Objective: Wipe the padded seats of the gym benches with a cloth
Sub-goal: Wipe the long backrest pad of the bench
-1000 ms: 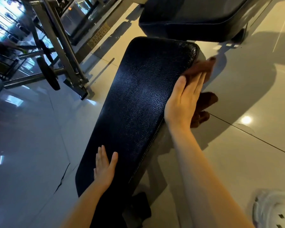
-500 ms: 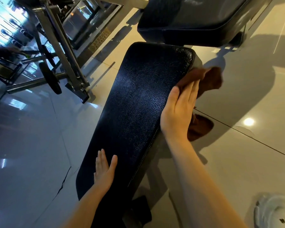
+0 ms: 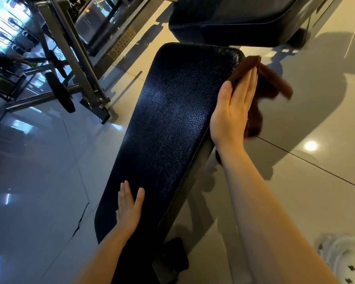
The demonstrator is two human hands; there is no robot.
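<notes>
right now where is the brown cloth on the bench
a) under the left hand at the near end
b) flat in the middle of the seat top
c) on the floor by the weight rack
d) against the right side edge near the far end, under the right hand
d: the right hand presses the brown cloth with straight fingers against the right side edge of the padded seat, while the left hand rests bare on the near end.

You see a glossy tiled floor (image 3: 316,191) with a cracked tile (image 3: 81,222), a ceiling light's reflection (image 3: 311,145), and a steel weight rack (image 3: 74,64) upper left.
</notes>
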